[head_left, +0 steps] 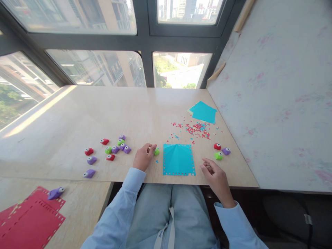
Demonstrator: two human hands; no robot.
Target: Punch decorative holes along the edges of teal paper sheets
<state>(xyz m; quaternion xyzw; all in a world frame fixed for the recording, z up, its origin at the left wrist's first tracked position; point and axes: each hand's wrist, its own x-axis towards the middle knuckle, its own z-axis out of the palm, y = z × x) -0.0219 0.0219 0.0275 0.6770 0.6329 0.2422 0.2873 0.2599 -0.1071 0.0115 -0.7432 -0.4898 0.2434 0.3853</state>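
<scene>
My left hand (pixel 144 156) is closed, its fingertips on a small green paper punch (pixel 156 151) at the left edge of a blue paper sheet (pixel 178 159). Punched holes run along the sheet's left, right and bottom edges, and faint creases fan out from its top. To the right of the sheet, my right hand (pixel 215 177) hovers near the table's front edge. Its fingers are loosely curled and apart, with nothing in them. Nearest to it are a green punch (pixel 218 156), a purple punch (pixel 226 151) and a red punch (pixel 217 146).
Several red, purple and green punches (pixel 115 149) are scattered on the left. Red and blue paper bits (pixel 198 129) lie below more blue paper (pixel 203 112). Red punched sheets (pixel 33 221) and a purple punch (pixel 55 193) rest on the lower left surface. A wall (pixel 280 103) bounds the right.
</scene>
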